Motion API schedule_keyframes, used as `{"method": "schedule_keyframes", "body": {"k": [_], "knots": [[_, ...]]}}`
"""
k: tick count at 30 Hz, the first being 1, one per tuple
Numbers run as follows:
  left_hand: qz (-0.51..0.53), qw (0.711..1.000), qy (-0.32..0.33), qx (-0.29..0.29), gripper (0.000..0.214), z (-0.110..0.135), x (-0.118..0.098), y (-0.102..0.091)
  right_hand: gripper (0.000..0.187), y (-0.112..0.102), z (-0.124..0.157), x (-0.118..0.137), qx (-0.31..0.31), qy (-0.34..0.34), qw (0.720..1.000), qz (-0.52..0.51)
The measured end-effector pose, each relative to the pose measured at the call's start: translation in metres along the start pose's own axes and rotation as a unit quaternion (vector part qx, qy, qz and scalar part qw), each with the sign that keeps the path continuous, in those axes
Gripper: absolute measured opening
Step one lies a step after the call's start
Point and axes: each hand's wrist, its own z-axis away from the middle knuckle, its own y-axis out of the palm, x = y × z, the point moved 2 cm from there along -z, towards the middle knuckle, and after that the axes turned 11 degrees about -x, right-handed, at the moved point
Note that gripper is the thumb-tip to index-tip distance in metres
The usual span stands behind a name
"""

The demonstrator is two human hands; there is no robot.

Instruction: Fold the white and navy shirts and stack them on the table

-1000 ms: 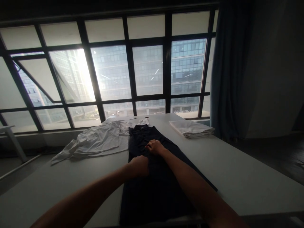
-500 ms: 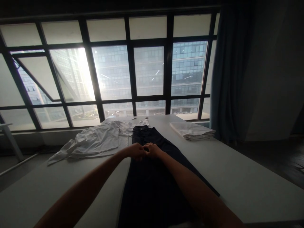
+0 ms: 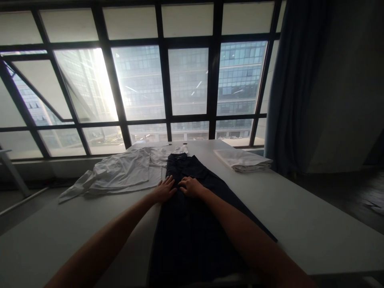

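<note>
A pair of dark trousers [image 3: 186, 232] lies lengthwise on the white table [image 3: 300, 224], its waist end away from me. On the left edge of the upper part, my left hand [image 3: 163, 190] rests flat with the fingers spread. My right hand [image 3: 191, 187] lies on the cloth just beside it, fingers slightly bent and apart, gripping nothing that I can see. A small gap separates the two hands. Much of the lower part of the trousers is in deep shade, and my right forearm covers some of it.
A crumpled white shirt [image 3: 123, 172] is spread left of the trousers, one sleeve towards the table's left side. Folded pale cloth [image 3: 243, 160] lies at the right. Beyond the table stand large windows [image 3: 189, 82], with a dark curtain [image 3: 288, 96] at their right.
My hands were together over the trousers, fingers closed. They have parted: the left hand has moved left and flattened on the cloth, while the right has stayed nearly in place. The view has tilted slightly.
</note>
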Motion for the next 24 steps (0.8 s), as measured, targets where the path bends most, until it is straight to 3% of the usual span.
{"method": "schedule_keyframes", "body": {"k": [5,8,12,19,24], "knots": [[0.006,0.999,0.048,0.001,0.069,0.047,-0.049,0.006,0.057,0.01,-0.011,-0.004,-0.003,0.007,1.0,-0.028],[0.022,0.998,0.062,-0.001,0.069,0.063,-0.065,0.007,0.06,0.021,-0.028,-0.006,0.045,0.022,0.998,-0.038],[0.033,0.998,0.05,0.013,0.07,0.058,-0.066,0.0,0.061,0.033,-0.047,-0.015,0.11,0.053,0.992,-0.03],[0.035,0.998,0.053,0.016,0.068,0.034,-0.063,-0.006,0.062,0.032,-0.06,-0.037,0.098,0.104,0.99,-0.004],[0.044,0.998,0.035,0.035,0.073,0.062,-0.074,-0.005,0.061,0.03,-0.057,-0.028,0.096,0.082,0.992,0.011]]}}
